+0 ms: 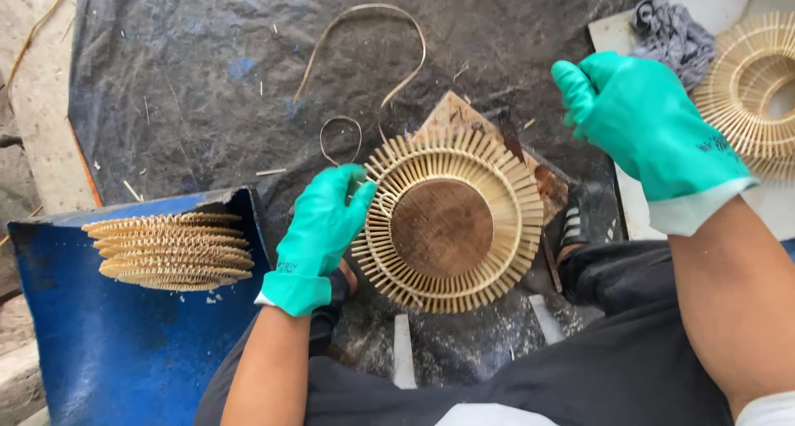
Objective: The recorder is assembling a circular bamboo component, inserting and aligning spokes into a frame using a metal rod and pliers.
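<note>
**Holding a slatted bamboo ring over a round block**

Gripping the left rim of the bamboo ring (pixel 451 221), the left hand (pixel 319 235), in a green glove, has its fingers curled closed on the outer slats. The ring lies flat around a round wooden block (pixel 441 227), in front of the person's knees, on a dark tarpaulin (pixel 190 70). The right hand (pixel 642 124), gloved likewise, is raised clear of the ring at upper right, fingers folded into a loose fist; whether it pinches anything cannot be told. At left, a stack of finished rings (pixel 170 250) sits on a blue sheet (pixel 108 343). Farther off, thin curled strips (pixel 364 45) lie on the tarpaulin. At far right, another ring (pixel 749 82) and a grey cloth (pixel 671 28) rest on a white board (pixel 629 202).
</note>
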